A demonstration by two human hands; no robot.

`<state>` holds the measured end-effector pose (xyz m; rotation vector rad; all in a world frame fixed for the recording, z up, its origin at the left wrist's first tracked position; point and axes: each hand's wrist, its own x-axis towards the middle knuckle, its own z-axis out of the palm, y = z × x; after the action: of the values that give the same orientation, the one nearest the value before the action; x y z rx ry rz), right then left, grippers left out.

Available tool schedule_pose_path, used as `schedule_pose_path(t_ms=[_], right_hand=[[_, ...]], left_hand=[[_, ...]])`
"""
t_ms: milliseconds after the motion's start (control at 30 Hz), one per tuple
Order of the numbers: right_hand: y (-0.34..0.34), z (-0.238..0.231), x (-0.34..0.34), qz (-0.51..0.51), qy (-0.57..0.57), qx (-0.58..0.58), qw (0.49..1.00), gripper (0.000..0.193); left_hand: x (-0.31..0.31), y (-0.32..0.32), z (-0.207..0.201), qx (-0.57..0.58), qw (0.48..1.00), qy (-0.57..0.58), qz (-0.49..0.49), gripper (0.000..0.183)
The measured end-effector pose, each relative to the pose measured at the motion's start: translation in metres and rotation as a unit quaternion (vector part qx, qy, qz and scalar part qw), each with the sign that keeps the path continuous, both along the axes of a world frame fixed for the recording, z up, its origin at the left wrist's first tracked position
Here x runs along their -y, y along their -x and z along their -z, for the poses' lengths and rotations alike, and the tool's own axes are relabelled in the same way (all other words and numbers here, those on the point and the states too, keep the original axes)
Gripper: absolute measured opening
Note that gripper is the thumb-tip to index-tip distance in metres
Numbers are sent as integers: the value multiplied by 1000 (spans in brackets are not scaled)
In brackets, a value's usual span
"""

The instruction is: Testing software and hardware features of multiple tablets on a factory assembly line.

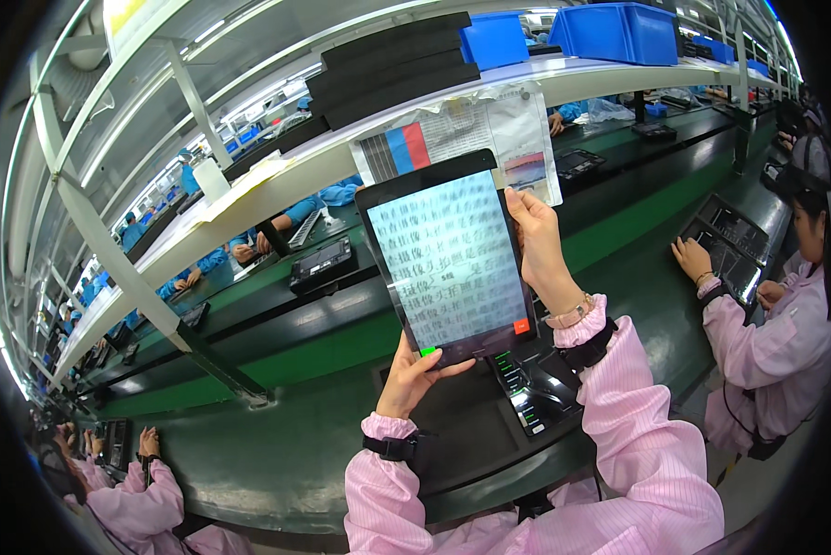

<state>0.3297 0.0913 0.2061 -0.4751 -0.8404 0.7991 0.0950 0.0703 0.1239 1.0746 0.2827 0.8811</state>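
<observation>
I hold up a black-framed tablet (448, 264) with both hands, tilted in front of a hanging printed sheet. Its lit screen shows large blurry writing, a green square at the lower left and an orange-red one at the lower right. My left hand (410, 379) is closed on the lower left part, its thumb over the bottom edge by the green square. At the upper right edge, my right hand (538, 242) pinches the frame. Below the tablet, a second device with a lit screen (525, 407) lies on a dark tray (434, 442); the tablet and right arm partly cover it.
Printed sheets (529, 129) hang from a white shelf (610, 72) bearing black foam blocks (388, 69) and blue bins (614, 32). A metal post (110, 236) stands on the green bench (249, 444) to the left. A co-worker in pink (767, 324) handles a device at right; others work around.
</observation>
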Motion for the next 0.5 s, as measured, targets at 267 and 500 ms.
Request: schedule_pose_path(t_ms=[267,500], right_hand=[[1,-1,0,10,11,3,1000,22],[2,-3,3,-3,7,-4,1000,23]], left_hand=[[-1,1,1,13,1000,-3,-2,69],[1,1,-3,12,1000,-3,-5,69]])
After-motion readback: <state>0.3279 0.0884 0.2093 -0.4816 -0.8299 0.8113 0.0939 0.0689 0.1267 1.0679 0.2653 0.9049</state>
